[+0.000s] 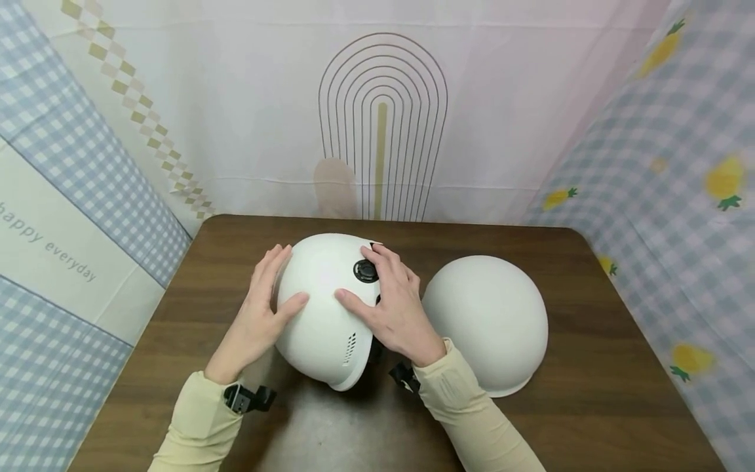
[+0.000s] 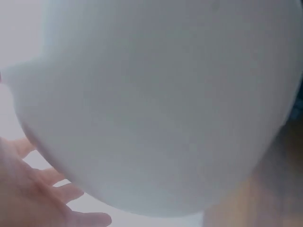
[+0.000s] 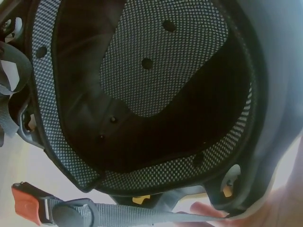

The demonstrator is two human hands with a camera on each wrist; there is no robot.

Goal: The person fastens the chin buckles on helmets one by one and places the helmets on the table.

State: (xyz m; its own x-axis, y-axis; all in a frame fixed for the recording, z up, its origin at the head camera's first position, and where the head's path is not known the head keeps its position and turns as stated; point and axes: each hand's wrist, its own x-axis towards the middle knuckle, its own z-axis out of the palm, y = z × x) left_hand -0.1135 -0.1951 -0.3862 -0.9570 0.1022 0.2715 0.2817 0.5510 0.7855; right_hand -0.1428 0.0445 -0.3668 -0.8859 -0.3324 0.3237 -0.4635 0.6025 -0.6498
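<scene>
Both hands hold a white helmet tipped on its side over the table, its opening turned to the right. My left hand cups the crown, thumb on the upper side and fingers spread along the far side. At the rim, my right hand grips the shell beside a round black fitting. Small vent slots mark the near side. The right wrist view shows the dark inside with mesh padding, a grey strap and a red-and-black buckle.
Just right of my right hand stands a second white helmet-like dome, round side up. Both rest on a brown wooden table. Printed cloth hangs behind the table, and checked cloth covers the sides.
</scene>
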